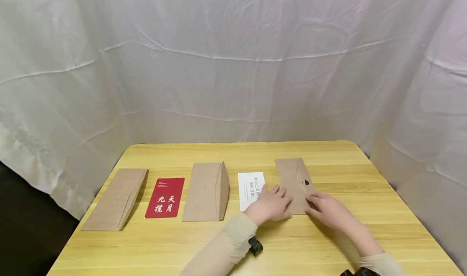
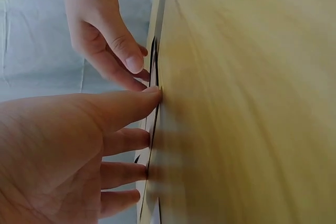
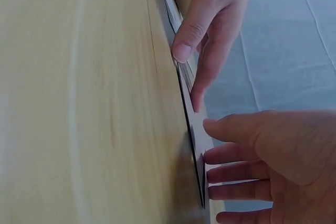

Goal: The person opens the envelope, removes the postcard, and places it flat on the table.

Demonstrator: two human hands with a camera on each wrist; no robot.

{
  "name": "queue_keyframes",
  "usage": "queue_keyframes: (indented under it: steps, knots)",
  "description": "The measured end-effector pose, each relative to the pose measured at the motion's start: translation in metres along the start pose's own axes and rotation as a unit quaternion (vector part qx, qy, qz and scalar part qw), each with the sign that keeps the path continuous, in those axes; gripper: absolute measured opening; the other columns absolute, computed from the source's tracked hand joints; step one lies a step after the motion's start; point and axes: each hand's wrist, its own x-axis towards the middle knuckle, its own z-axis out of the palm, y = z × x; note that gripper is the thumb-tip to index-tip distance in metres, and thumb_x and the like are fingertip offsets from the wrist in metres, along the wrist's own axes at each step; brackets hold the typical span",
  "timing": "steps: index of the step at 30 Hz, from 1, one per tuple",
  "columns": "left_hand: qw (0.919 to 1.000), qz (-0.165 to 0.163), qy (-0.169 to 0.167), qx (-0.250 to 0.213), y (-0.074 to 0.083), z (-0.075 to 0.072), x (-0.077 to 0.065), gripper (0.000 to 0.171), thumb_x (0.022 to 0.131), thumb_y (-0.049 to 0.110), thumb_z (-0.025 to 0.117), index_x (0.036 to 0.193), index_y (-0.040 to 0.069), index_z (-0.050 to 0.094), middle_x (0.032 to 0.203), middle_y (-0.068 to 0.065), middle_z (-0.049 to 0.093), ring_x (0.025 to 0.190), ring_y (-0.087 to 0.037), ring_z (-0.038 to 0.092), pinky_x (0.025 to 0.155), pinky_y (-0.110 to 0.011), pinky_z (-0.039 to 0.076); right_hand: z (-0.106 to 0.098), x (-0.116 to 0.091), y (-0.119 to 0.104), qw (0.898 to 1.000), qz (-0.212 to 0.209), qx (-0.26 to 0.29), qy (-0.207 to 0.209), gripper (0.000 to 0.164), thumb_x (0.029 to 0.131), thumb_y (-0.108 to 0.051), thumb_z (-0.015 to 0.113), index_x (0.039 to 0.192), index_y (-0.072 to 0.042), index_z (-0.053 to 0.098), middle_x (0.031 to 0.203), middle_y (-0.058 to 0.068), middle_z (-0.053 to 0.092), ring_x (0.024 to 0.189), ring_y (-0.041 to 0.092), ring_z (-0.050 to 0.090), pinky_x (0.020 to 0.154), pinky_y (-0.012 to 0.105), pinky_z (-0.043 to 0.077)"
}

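Observation:
A brown paper envelope (image 1: 292, 172) lies at the right of the table, its flap (image 1: 303, 174) along the right side and a small dark mark near that edge. My left hand (image 1: 273, 204) rests on its lower left side, fingers extended, the thumb at the bottom edge. At the lower right edge, by the flap, are the fingertips of my right hand (image 1: 328, 211). The right wrist view shows the right hand (image 3: 262, 166) with fingers straight and spread against the envelope's side. A white printed card (image 1: 251, 189) lies partly under the left hand's outline.
Left of the white card lies a second brown envelope (image 1: 200, 191) with its flap raised on the right. Beyond it are a red card (image 1: 166, 197) with white characters and a third envelope (image 1: 109, 199). Pale curtains (image 1: 233, 65) hang behind the wooden table (image 1: 164, 251).

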Motion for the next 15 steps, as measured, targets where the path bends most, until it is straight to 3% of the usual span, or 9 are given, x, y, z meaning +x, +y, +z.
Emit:
queue_keyframes:
  steps: [9,15]
  knots:
    - [1.0,0.003,0.0,0.009,-0.011,0.002,-0.014,0.064,0.091,0.064,0.05,0.149,0.04,0.036,0.16,0.008,0.03,0.151,-0.016,0.023,0.121,-0.052,0.021,0.0,0.007,-0.014,0.999,-0.028,-0.018,-0.023,0.032,0.088,-0.023,0.07,0.113,-0.002,0.069,0.106,0.01,0.068,0.095,0.028,0.066,0.083,0.045,0.055]
    - [0.9999,0.009,-0.003,0.005,-0.017,-0.001,-0.023,0.064,0.091,0.063,0.05,0.149,0.039,0.036,0.161,0.006,0.029,0.151,-0.017,0.022,0.121,-0.052,0.021,0.007,0.013,-0.019,0.999,-0.041,-0.035,0.003,0.034,0.088,-0.019,0.07,0.117,-0.001,0.067,0.109,0.013,0.066,0.098,0.031,0.065,0.085,0.048,0.054]
